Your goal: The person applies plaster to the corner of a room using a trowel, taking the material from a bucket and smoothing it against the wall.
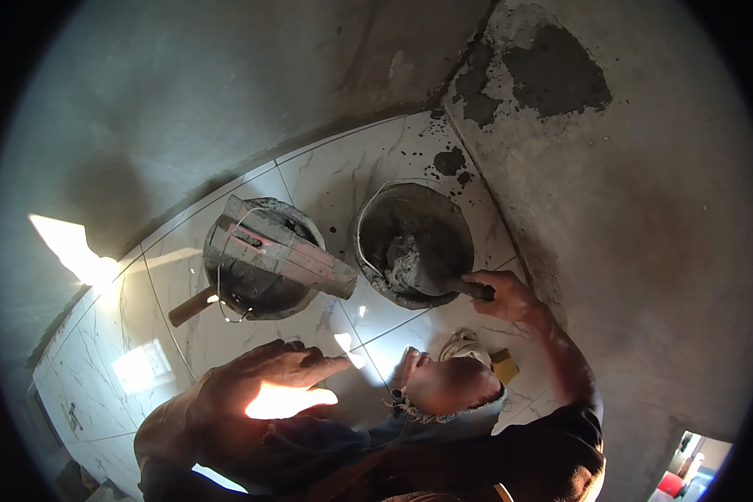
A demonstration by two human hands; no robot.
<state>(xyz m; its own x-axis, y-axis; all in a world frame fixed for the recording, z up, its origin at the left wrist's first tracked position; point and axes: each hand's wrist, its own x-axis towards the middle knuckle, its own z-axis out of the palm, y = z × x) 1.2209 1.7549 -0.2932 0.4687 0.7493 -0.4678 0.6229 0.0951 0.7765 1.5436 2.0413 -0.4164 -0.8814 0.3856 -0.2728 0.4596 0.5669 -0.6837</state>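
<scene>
My right hand (510, 297) is closed around the handle of a trowel (431, 274). Its blade dips into grey wet mortar (402, 255) inside the right bucket (361, 230), which has a thin wire handle. Above my lap, my left hand (268, 368) holds nothing, its fingers stretched to the right and sunlight striking its lower side. A mortar-smeared float (289, 255) with reddish parts lies across the top of the left bucket (263, 316). From that bucket's lower left side a wooden handle (192, 307) sticks out; its other end is hidden.
Both buckets stand on marbled floor tiles (314, 180) near a corner of plastered walls. The right wall carries a dark damp mortar patch (556, 71), with mortar splashes (449, 161) on the floor below. My bare knee (452, 385) is close to the right bucket.
</scene>
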